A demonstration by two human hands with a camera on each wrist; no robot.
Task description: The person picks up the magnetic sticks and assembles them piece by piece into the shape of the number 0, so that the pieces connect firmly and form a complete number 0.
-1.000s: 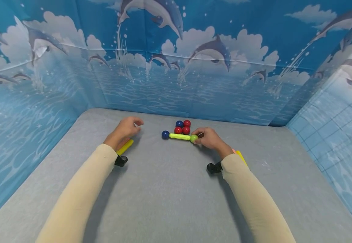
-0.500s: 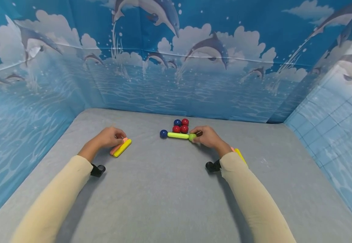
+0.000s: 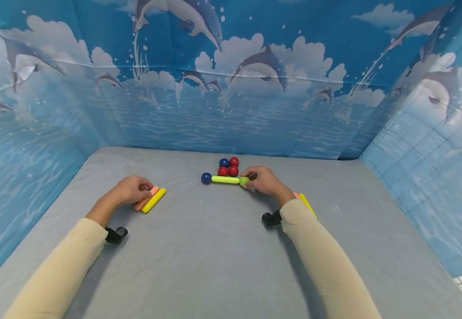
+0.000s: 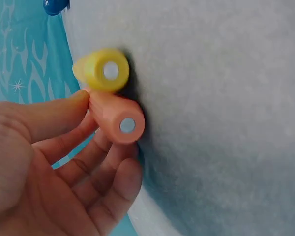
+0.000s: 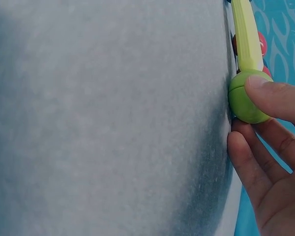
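Note:
In the head view, my left hand [image 3: 129, 189] is at the left, beside two rods lying side by side. Its thumb and fingers pinch the salmon-orange magnetic rod [image 4: 113, 115], which has a metal disc in its end. A yellow magnetic rod [image 3: 153, 200] lies against that one. Near the middle, my right hand [image 3: 264, 179] pinches a green ball [image 5: 242, 101] between thumb and fingers. This ball sits on the right end of a lime-yellow rod [image 3: 225, 179], and a dark blue ball [image 3: 206, 178] is on the rod's left end.
Just behind the lime-yellow rod, three red balls [image 3: 233, 171] and a blue ball [image 3: 224, 162] form a tight cluster. Another yellow rod [image 3: 308, 205] and a salmon rod [image 3: 296, 195] show beside my right wrist. A dolphin-print curtain [image 3: 167, 119] borders the grey table [image 3: 215, 257].
My left hand has moved left and down from above the table to the rod pair and taken hold of the salmon-orange rod. The right hand keeps its grip on the green ball.

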